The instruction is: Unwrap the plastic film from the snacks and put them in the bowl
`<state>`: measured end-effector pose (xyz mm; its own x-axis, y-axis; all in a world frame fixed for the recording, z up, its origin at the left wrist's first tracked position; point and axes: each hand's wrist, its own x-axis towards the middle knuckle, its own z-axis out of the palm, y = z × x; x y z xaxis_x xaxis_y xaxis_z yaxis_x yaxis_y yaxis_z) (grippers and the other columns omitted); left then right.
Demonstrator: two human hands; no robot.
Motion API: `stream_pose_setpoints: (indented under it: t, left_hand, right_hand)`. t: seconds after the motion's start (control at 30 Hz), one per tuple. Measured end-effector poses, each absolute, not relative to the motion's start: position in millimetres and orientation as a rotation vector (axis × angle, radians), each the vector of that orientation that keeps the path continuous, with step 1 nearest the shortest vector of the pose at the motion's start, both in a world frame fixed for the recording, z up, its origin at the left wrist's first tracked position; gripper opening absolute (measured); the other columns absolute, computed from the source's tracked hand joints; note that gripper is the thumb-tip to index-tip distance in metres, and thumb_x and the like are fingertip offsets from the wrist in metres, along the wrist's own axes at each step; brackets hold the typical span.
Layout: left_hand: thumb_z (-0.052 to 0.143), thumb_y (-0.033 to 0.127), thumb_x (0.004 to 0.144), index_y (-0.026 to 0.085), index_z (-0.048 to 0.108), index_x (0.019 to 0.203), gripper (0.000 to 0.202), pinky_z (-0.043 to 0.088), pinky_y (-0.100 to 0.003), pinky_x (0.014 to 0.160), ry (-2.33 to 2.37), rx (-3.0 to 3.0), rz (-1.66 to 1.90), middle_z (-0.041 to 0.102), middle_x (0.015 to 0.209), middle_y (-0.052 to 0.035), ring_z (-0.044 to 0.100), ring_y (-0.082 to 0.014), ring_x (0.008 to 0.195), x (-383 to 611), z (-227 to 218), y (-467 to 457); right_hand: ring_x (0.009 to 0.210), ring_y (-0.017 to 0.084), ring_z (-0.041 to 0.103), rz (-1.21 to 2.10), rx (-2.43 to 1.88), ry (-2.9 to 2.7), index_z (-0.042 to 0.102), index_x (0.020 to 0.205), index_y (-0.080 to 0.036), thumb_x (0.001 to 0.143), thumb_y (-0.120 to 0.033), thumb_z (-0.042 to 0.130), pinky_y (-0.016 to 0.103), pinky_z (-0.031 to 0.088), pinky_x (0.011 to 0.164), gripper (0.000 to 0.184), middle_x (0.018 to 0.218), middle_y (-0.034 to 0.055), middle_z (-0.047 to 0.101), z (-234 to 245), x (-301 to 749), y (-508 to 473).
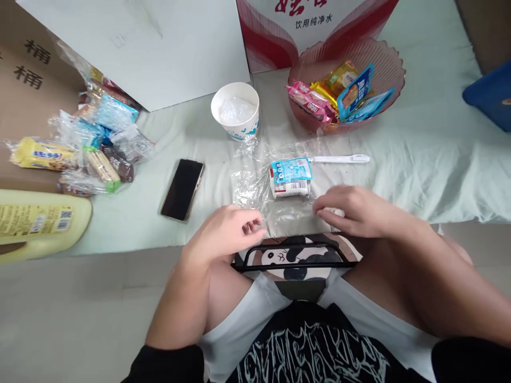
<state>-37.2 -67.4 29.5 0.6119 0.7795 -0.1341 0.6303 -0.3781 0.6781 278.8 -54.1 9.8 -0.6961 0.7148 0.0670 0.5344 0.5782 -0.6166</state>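
Observation:
A sheet of clear plastic film (249,183) lies crumpled on the cloth in front of me. On it rests a small white packet (293,189) with a blue sachet (293,170) on top. My left hand (225,231) is at the film's near left edge, fingers loosely curled and thumb apart, with nothing visible in it. At the near right edge, my right hand (353,210) has thumb and forefinger close together on the film. A white plastic-handled tool (339,159) lies just behind the packet; its left end is under the film or sachet.
Behind stand a paper cup (235,130) with crumpled plastic inside and a pink bowl (385,64) of wrapped snacks. Left are a phone (182,190), a pile of snack packets (99,141) and a yellow bottle (43,221). Boxes (159,48) block the back.

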Motion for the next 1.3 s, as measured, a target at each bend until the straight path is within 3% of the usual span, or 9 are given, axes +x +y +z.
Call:
stream_pose_setpoints:
  t: [0.1, 0.2, 0.33, 0.5, 0.67, 0.8, 1.07, 1.23, 1.3]
  left_hand:
    - [0.069, 0.033, 0.087, 0.026, 0.074, 0.088, 0.009, 0.041, -0.023, 0.046, 1.107, 2.046, 0.278, 0.066, 0.056, 0.0059, 0.057, -0.0106, 0.044, -37.3, 21.5, -62.5]
    - [0.061, 0.033, 0.094, 0.023, 0.073, 0.087, 0.017, 0.043, -0.024, 0.049, 1.314, 2.169, 0.675, 0.064, 0.056, 0.0042, 0.055, -0.0109, 0.046, -27.4, 10.7, -49.9]
    - [0.056, 0.029, 0.096, 0.02, 0.071, 0.107, 0.02, 0.059, -0.038, 0.093, 1.322, 2.318, 0.812, 0.079, 0.105, -0.0079, 0.074, -0.0223, 0.101, -10.9, 1.3, -31.5]
    - [0.048, 0.035, 0.102, 0.012, 0.06, 0.137, 0.044, 0.041, -0.055, 0.123, 1.423, 2.312, 0.475, 0.063, 0.147, -0.0166, 0.052, -0.0329, 0.144, -11.7, -12.6, -16.7]
    - [0.039, 0.036, 0.105, 0.013, 0.057, 0.143, 0.048, 0.035, -0.058, 0.127, 1.5, 2.257, 0.358, 0.057, 0.155, -0.015, 0.044, -0.0328, 0.152, -17.2, -18.2, -12.7]
    - [0.036, 0.036, 0.107, 0.013, 0.059, 0.142, 0.048, 0.034, -0.058, 0.128, 1.52, 2.248, 0.296, 0.055, 0.157, -0.0143, 0.04, -0.0327, 0.155, -14.3, -14.1, -14.3]
    - [0.035, 0.037, 0.107, 0.014, 0.061, 0.14, 0.047, 0.033, -0.06, 0.128, 1.536, 2.248, 0.224, 0.052, 0.16, -0.0135, 0.037, -0.0348, 0.156, -10.4, -10.9, -16.5]
    - [0.038, 0.035, 0.106, 0.016, 0.063, 0.137, 0.044, 0.034, -0.063, 0.126, 1.539, 2.252, 0.228, 0.053, 0.159, -0.014, 0.039, -0.0359, 0.155, -9.1, -10.0, -18.8]
    - [0.037, 0.035, 0.107, 0.016, 0.062, 0.138, 0.045, 0.033, -0.063, 0.127, 1.531, 2.247, 0.228, 0.051, 0.161, -0.0135, 0.038, -0.0359, 0.156, -9.2, -9.8, -19.6]
  right_hand:
    - [0.053, 0.014, 0.056, 0.917, -1.151, -2.519, 0.068, 0.083, -0.022, 0.106, -0.039, 0.041, 0.03, 0.041, 0.055, 0.039, 0.063, 0.0002, 0.065, 5.8, 276.7, -56.3]
    - [0.068, 0.019, 0.066, 0.444, -1.371, -2.28, 0.07, 0.087, -0.021, 0.103, -0.035, 0.047, 0.033, 0.048, 0.063, 0.031, 0.076, 0.0054, 0.072, 2.4, 258.7, -50.1]
    - [0.124, 0.033, 0.064, 0.254, -1.283, -2.288, 0.068, 0.124, -0.018, 0.094, -0.036, 0.062, 0.048, 0.052, 0.102, 0.036, 0.134, 0.0161, 0.068, -4.6, 223.8, -39.1]
    - [0.144, 0.038, 0.049, 0.389, -1.4, -2.427, 0.057, 0.145, -0.017, 0.087, -0.028, 0.068, 0.057, 0.044, 0.117, 0.06, 0.153, 0.0165, 0.056, -18.5, 205.3, -31.6]
    - [0.137, 0.034, 0.059, 0.584, -1.368, -2.348, 0.057, 0.146, -0.013, 0.085, -0.024, 0.066, 0.051, 0.049, 0.115, 0.062, 0.151, 0.0168, 0.059, -18.1, 220.5, -21.7]
    - [0.124, 0.03, 0.069, 0.626, -1.351, -2.242, 0.063, 0.138, -0.019, 0.093, -0.029, 0.058, 0.046, 0.057, 0.106, 0.047, 0.139, 0.0122, 0.069, -8.8, 237.3, -16.5]
    - [0.11, 0.027, 0.074, 0.315, -1.419, -2.101, 0.065, 0.132, -0.02, 0.1, -0.026, 0.046, 0.04, 0.062, 0.088, 0.038, 0.124, 0.0113, 0.076, -6.9, 250.2, -25.0]
    - [0.078, 0.021, 0.073, -0.039, -1.375, -1.974, 0.067, 0.128, -0.023, 0.096, -0.024, 0.053, 0.038, 0.061, 0.073, 0.035, 0.109, 0.009, 0.078, 46.7, 287.8, -16.2]
    - [0.088, 0.025, 0.073, -0.162, -1.441, -2.064, 0.068, 0.131, -0.025, 0.098, -0.027, 0.052, 0.043, 0.06, 0.082, 0.036, 0.111, 0.0112, 0.076, 73.8, 309.9, 3.0]
